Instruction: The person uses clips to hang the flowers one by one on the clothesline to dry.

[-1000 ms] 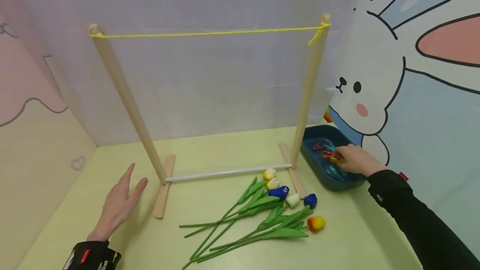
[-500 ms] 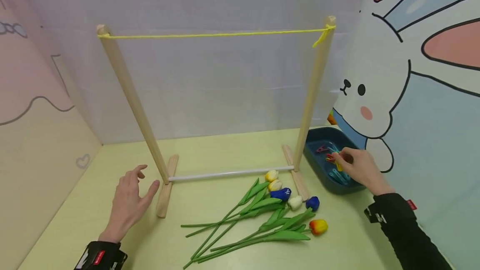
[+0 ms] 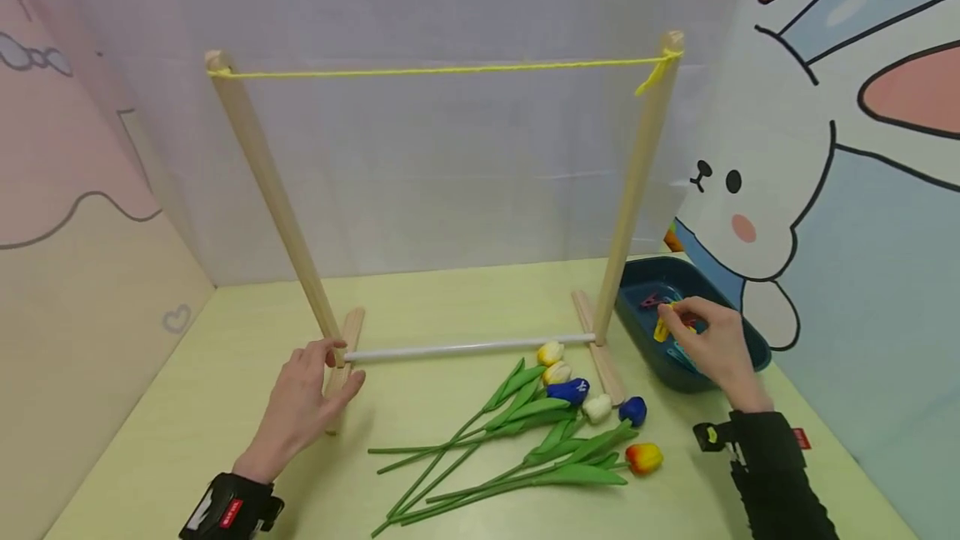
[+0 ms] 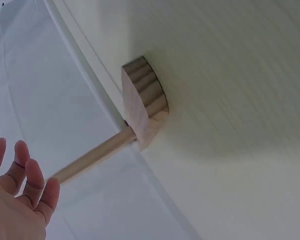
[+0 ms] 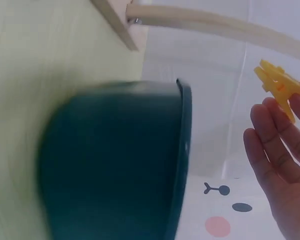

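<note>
Between thumb and fingers my right hand [image 3: 716,346] pinches a yellow clothespin [image 5: 280,85], held above the dark blue basin [image 3: 738,372]. Several other pegs, red and turquoise, lie inside that basin; the hand partly covers them. My left hand [image 3: 296,402] is over the table by the foot of the left post, fingers loosely bent and holding nothing. In the left wrist view that post's wooden foot [image 4: 150,95] shows beyond the fingers. Artificial tulips [image 3: 525,423] with white, yellow, blue and orange heads lie in front of the frame.
Two wooden posts, left [image 3: 273,198] and right [image 3: 637,198], carry a yellow string [image 3: 442,70] across their tops. A white rod [image 3: 465,349] joins them low down. A pale cloth hangs behind; a rabbit-printed wall [image 3: 765,165] stands on the right.
My right hand has lifted the yellow clothespin from the other pegs in the basin. My left hand has moved right, towards the foot of the left post. The head view has shifted slightly.
</note>
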Available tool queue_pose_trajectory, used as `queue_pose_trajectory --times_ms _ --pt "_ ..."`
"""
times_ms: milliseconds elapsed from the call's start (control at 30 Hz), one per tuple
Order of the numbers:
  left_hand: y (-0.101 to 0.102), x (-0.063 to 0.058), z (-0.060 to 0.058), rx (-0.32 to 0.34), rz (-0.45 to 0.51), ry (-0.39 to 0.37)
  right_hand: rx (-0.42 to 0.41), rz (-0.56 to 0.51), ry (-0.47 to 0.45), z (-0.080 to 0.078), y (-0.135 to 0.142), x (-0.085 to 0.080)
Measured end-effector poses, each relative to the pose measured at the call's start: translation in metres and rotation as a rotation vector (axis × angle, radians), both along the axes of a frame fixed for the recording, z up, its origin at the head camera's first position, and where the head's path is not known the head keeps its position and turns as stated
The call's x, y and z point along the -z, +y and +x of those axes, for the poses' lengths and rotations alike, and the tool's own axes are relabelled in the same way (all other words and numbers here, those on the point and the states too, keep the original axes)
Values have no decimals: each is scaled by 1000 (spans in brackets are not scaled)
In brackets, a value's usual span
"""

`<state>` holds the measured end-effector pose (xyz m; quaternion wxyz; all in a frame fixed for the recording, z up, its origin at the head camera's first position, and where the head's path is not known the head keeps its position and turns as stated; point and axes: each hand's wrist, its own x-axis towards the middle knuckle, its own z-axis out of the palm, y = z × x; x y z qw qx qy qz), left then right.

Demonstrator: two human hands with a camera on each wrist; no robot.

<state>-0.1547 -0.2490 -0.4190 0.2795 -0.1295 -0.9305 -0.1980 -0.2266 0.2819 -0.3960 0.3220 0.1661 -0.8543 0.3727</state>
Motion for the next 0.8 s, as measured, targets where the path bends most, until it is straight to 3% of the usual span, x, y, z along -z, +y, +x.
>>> queue_pose_trajectory --times_ms 133,300,567,633,800 --pt "17 0 1 48 -48 -25 -9 -68 -34 4 -14 8" --pt "40 2 -2 125 -104 -133 -62 -163 -53 7 -26 13" --pt "71 3 -7 241 -182 -363 -131 -187 -48 -21 -22 45" --pt "76 3 -9 255 -199 -408 -140 -182 -66 -20 -25 42" --pt "87 3 -12 294 -239 -481 -131 -169 -144 -4 -42 13"
